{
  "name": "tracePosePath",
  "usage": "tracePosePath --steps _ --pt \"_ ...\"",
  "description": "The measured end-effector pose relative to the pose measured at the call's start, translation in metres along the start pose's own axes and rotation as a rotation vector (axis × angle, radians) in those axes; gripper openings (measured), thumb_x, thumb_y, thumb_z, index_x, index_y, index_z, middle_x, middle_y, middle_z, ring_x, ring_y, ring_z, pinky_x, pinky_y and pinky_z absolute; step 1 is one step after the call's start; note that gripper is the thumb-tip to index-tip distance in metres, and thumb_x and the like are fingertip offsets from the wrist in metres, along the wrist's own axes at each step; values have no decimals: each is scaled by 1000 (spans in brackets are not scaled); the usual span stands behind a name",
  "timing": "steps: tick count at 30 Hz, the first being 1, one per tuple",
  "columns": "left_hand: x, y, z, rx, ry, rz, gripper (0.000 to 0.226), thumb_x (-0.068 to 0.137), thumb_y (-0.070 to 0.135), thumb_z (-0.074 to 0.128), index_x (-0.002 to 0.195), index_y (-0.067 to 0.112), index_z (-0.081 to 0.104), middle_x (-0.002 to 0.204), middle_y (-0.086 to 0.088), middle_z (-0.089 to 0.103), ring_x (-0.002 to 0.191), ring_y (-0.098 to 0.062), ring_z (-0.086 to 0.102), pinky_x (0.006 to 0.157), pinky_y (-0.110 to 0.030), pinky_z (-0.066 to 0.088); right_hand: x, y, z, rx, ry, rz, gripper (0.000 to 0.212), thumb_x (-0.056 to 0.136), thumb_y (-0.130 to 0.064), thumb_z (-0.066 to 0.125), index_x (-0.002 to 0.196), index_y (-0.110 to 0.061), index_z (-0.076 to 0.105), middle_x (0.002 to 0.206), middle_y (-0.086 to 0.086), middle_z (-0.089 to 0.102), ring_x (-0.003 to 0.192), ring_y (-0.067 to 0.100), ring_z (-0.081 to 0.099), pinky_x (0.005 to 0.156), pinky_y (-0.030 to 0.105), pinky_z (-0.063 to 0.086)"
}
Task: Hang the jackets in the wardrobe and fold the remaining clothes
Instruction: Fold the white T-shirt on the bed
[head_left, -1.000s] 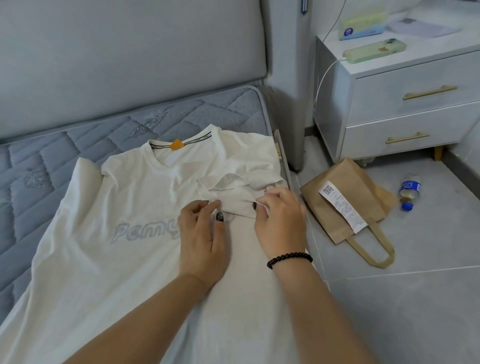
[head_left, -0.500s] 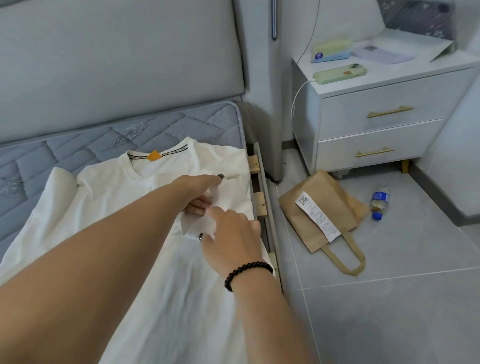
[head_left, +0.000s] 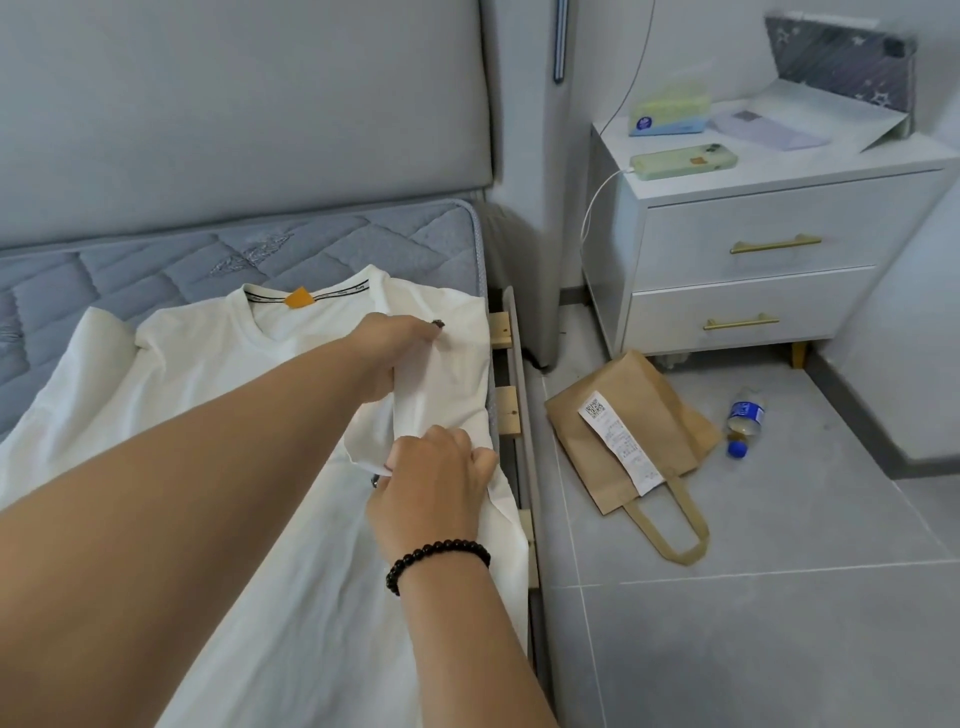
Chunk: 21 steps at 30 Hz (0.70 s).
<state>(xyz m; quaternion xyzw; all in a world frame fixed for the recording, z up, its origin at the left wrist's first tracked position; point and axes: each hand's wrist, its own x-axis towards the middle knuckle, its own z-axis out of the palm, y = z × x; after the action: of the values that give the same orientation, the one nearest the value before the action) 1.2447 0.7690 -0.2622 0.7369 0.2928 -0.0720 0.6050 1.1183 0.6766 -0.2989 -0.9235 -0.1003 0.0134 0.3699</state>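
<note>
On the mattress (head_left: 363, 244), both hands, left (head_left: 400, 345) and right (head_left: 434, 467), pinch the T-shirt (head_left: 218, 374) sleeve (head_left: 441, 395): mid-fold, likely needing it laid inward flat next.

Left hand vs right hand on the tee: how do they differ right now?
The left hand reaches across to the far side, near the shoulder of the white T-shirt; the right hand sits nearer, at the mattress edge. The right wrist wears a black bead bracelet; the left wrist is bare. Both grip the same folded sleeve cloth.
</note>
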Motion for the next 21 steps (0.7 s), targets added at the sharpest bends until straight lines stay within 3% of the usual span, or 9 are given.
tracePosePath --steps 3,5,8,10,13,15,17,19,21 --pt "12 3 1 30 153 123 38 86 14 65 121 4 52 118 -15 62 104 -28 61 90 -40 52 -5 -9 9 52 22 46 11 84 -12 59 77 -19 58 115 0 39 123 26 28 107 34 14" --pt "17 10 1 90 188 216 29 88 14 59 115 5 53 114 -13 61 103 -28 60 88 -40 52 -8 -9 18 77 24 22 9 85 -10 59 86 -17 63 137 2 34 142 27 10 116 41 1" --pt "20 18 -7 155 193 308 14 88 21 57 97 16 47 99 -7 55 94 -26 54 78 -40 49 -7 1 28 65 61 -25 16 90 -9 56 104 -16 59 149 1 34 148 22 1 117 41 -9" --pt "17 13 -17 180 150 324 13 89 28 58 98 29 49 99 -2 55 92 -26 54 74 -39 50 -6 6 32 23 31 -63 27 90 -9 55 116 -14 54 152 2 33 149 21 2 118 41 -10" --pt "13 -12 -33 211 28 261 28 90 27 60 113 40 51 106 0 59 94 -25 60 74 -36 54 -10 3 34 2 91 -88 33 79 2 61 109 -12 56 131 2 57 142 20 31 120 46 7" --pt "14 -29 -41 130 40 198 30 92 22 60 119 31 52 115 -4 63 101 -28 62 82 -42 55 -13 1 36 33 244 -90 37 63 13 64 87 -14 60 88 -3 67 109 19 63 112 47 33" --pt "14 -41 -49 -2 69 140 31 94 18 57 125 25 53 116 -6 65 102 -30 64 79 -44 56 -15 1 40 99 351 -120 42 55 18 61 80 -16 61 68 -5 57 73 17 60 92 39 51" --pt "14 -50 -59 -86 82 97 36 96 17 55 131 25 49 115 -6 65 101 -29 65 78 -45 57 -16 1 42 144 375 -169 49 56 19 60 89 -15 64 74 -3 58 73 18 57 76 31 53" --pt "12 -58 -69 -141 75 96 35 97 18 54 131 24 50 117 -6 66 100 -27 66 76 -43 58 -18 -1 44 121 362 -218 54 61 11 58 107 -17 62 102 -1 62 98 19 56 93 30 44"
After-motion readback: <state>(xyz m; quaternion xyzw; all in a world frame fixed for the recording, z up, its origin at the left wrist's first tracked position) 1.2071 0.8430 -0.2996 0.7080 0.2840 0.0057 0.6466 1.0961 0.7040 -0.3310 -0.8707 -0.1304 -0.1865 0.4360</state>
